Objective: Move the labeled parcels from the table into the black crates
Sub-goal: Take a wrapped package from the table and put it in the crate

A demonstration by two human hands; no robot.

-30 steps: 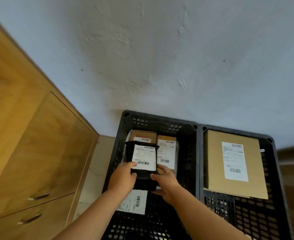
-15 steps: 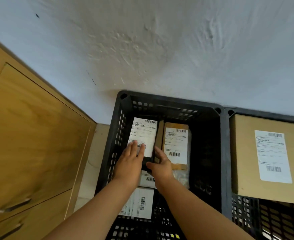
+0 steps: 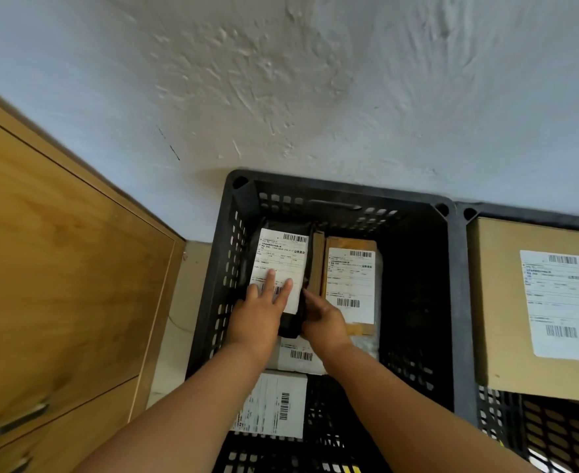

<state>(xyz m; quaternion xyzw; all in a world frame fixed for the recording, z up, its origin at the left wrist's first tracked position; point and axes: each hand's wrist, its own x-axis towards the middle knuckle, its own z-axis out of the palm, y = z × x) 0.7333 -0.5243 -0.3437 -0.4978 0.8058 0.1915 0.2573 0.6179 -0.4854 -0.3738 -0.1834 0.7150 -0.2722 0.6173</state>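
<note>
**packer_77:** Crates first, I count two black ones side by side against the white wall. Left crate has the hands in it, right crate is only partly in frame.

**boxhead:** How many parcels though?

**packer_77:** Five I can make out. In the left crate: a black parcel with a white label in the far left corner, a brown box with its own label just beside it on the right, then two white labelled parcels nearer the camera, one half hidden under the wrists and one below it. The right crate holds one big flat cardboard box, label up.

**boxhead:** And the hands?

**packer_77:** Both on the black parcel. Left hand lies flat on top, fingers straight and a bit spread, pressing on the label's lower part right over the barcode. Right hand is at the parcel's near right edge, between it and the brown box, fingers curled in against the side. Whether it's really gripping, can't tell, the fingertips are hidden behind the edge.

**boxhead:** Anything else around?

**packer_77:** Wooden cabinet on the left with metal handles, plus a strip of pale floor between it and the left crate.
</note>
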